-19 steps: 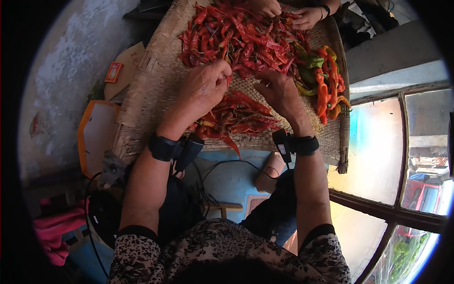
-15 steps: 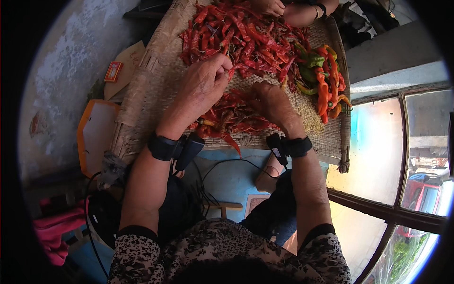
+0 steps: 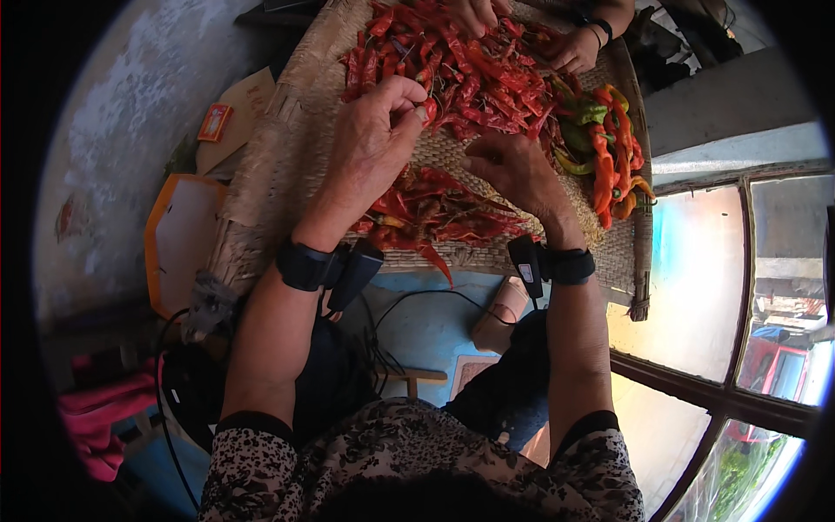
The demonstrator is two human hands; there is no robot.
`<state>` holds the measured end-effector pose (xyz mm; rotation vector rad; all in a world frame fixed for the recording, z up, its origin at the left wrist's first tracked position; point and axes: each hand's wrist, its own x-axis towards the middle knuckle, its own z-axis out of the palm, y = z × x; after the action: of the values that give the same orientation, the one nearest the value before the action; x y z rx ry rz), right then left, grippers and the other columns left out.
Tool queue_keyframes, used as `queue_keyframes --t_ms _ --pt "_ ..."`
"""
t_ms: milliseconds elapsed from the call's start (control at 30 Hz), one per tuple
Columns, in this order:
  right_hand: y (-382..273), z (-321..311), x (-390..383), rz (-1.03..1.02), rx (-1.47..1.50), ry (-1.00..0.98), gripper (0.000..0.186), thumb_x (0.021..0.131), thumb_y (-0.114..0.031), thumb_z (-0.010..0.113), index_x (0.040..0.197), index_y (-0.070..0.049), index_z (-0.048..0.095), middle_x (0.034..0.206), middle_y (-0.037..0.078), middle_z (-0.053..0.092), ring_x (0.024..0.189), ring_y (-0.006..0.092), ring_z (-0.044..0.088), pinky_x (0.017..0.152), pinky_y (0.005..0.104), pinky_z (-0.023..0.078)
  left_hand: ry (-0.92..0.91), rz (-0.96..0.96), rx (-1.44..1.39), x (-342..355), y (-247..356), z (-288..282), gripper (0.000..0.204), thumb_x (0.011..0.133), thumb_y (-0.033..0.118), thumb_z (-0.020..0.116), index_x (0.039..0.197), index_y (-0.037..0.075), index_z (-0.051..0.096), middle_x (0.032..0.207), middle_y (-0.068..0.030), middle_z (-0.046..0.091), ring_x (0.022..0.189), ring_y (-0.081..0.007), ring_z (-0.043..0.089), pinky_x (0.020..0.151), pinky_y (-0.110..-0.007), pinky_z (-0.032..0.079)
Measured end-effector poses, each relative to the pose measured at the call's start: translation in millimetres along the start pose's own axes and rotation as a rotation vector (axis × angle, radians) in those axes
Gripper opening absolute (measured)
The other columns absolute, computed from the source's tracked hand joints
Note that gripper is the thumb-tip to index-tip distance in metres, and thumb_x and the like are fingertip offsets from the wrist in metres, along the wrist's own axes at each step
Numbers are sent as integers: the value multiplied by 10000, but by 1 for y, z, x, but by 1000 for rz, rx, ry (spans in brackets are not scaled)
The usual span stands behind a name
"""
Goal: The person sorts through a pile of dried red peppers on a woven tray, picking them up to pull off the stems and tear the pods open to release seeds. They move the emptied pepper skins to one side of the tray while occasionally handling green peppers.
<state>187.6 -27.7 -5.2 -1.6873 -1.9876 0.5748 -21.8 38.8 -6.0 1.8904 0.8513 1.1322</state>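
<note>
A large pile of dried red chili peppers covers the far part of a woven tray. My left hand is at the pile's near left edge, thumb and fingers pinched on a red chili pepper. To its right, my right hand hovers over bare weave. Its fingers are bent, the thumb stands apart from them, and nothing shows between. A smaller heap of red chili peppers lies nearer to me, below both hands.
Fresh orange and green peppers lie at the tray's right side, beside scattered pale seeds. Across the tray, another person's hands reach into the pile. A matchbox and an orange-rimmed panel are left of the tray; a window stands right.
My right hand has lifted off the smaller heap and shifted slightly right. My left hand stays at the pile, now with a red pepper showing in its fingertips. The other person's hands have moved apart.
</note>
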Motion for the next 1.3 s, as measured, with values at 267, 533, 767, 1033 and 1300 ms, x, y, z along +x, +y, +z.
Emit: queue_keyframes --t_ms 267,533,767,1033,1300 --pt "-5 0 -6 65 12 -107 200 864 -183 642 979 -21 673 844 100 677 758 191 648 683 319 510 57 93 -9 1 0 3 132 880 88 600 985 9 602 761 -84 635 665 -165 614 590 -316 482" --pt "17 -12 7 116 101 545 380 882 -250 654 1153 10 597 839 154 682 743 237 680 629 366 535 -13 7 11 0 5 2 155 920 112 589 1053 33 605 856 -16 606 754 -77 541 647 -236 453" --pt "3 21 -4 36 -251 -33 173 837 -198 660 942 -61 669 839 131 667 762 280 653 700 383 511 -13 3 21 0 4 0 150 923 111 583 1046 27 606 872 -23 614 790 -85 555 674 -238 457" --pt "-3 -14 10 -13 -193 570 225 829 -131 653 1023 -16 653 854 164 648 766 311 649 662 403 512 20 -21 -58 0 1 -3 153 934 113 568 1058 28 595 890 -19 612 810 -79 550 703 -237 452" --pt "-26 31 6 -42 -28 -101 264 858 -209 651 1034 -12 653 882 164 649 815 296 637 706 384 500 169 45 -109 2 -1 -8 158 953 124 552 1069 26 597 860 17 578 780 -46 511 675 -210 428"
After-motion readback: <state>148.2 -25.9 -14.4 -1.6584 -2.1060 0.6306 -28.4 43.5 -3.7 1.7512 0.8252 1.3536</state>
